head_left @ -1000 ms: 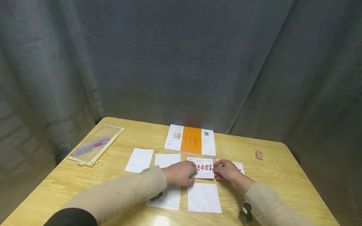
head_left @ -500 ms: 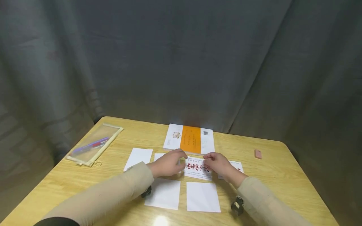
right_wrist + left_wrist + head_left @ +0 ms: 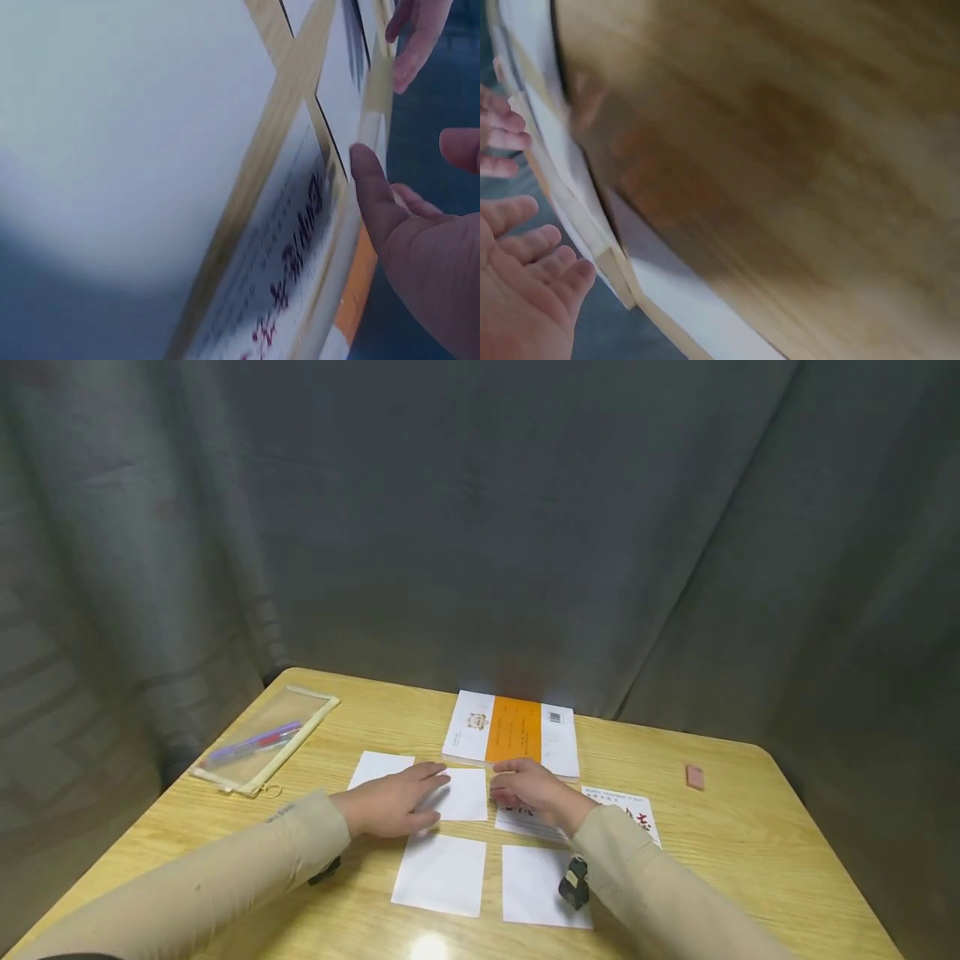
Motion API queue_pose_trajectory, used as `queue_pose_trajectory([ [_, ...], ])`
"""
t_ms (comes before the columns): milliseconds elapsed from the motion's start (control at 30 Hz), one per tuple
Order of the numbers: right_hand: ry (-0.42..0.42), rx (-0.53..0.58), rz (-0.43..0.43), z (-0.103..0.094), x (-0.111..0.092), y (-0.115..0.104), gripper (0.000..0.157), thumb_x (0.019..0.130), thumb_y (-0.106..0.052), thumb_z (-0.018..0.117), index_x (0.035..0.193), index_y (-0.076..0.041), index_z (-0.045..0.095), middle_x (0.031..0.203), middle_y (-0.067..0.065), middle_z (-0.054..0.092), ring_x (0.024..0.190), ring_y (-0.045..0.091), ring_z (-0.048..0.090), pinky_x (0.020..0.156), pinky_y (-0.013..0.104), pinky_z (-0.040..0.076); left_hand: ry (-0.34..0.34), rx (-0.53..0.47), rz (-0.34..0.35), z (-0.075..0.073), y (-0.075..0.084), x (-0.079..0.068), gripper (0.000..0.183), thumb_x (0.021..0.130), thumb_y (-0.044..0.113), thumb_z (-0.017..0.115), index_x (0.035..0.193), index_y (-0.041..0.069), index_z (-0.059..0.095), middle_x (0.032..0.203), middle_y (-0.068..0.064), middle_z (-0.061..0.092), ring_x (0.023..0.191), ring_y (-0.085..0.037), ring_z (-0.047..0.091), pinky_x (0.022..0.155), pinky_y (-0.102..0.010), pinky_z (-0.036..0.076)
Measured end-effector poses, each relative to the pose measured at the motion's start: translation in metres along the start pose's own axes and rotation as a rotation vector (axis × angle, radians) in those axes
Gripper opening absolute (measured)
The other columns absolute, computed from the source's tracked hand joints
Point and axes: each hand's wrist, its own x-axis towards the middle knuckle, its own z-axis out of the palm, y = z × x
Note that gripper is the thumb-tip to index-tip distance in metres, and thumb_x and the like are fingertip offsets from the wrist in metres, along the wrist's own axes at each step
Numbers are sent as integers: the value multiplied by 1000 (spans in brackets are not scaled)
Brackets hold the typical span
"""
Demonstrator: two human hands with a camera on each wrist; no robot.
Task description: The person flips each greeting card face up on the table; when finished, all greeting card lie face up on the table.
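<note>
My left hand [image 3: 393, 797], fingers spread and holding nothing, is over the back row of cards, between a blank card [image 3: 375, 763] at the far left and a second blank card [image 3: 467, 795]. The right hand [image 3: 534, 792] hovers palm-down, fingers loosely bent, above a card with red writing [image 3: 525, 827] and hides much of it. Another red-lettered card [image 3: 618, 806] lies to its right, partly behind the sleeve. In the right wrist view, thumb and fingers of the right hand [image 3: 427, 247] stand apart. Spread fingers of the left hand [image 3: 529, 277] show in the left wrist view.
Two more blank cards, one on the left [image 3: 438, 877] and one on the right [image 3: 528, 881], form the front row. Behind lies a white-and-orange book [image 3: 513, 731]. A zip pouch [image 3: 262, 739] with pens is at left, a pink eraser [image 3: 695, 777] at right.
Both hands have let go of the red-lettered card and moved left. The left hand now spreads over the left blank cards; the right hand has shifted over the red-lettered card.
</note>
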Motion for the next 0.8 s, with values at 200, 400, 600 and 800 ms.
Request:
queue_pose_trajectory([
  [200, -6, 17, 61, 11, 1, -6, 44, 101, -6, 60, 139, 15, 50, 120, 19, 65, 94, 21, 66, 91, 35, 58, -141, 42, 50, 1, 4, -2, 69, 106, 47, 50, 161, 7, 36, 168, -13, 25, 155, -30, 22, 123, -44, 25],
  [400, -23, 53, 66, 14, 3, -11, 47, 99, -4, 60, 140, 16, 50, 114, 18, 65, 91, 20, 64, 91, 33, 57, -210, 85, -10, 1, 7, 3, 72, 106, 57, 42, 162, 12, 36, 170, -8, 22, 155, -25, 20, 124, -39, 24],
  [600, 13, 89, 98, 9, 5, -13, 45, 100, -3, 60, 141, 12, 50, 103, 14, 67, 80, 15, 62, 78, 26, 58, -197, 5, -24, 1, 7, 9, 72, 105, 57, 43, 161, 13, 38, 170, -8, 23, 156, -24, 19, 124, -40, 24],
  [800, 42, 213, 88, 13, 9, -5, 34, 101, -1, 61, 133, 10, 54, 104, 17, 67, 80, 16, 65, 77, 25, 60, -162, -123, -44, 6, 4, 5, 70, 105, 52, 47, 159, 8, 40, 168, -11, 26, 155, -26, 22, 124, -44, 23],
])
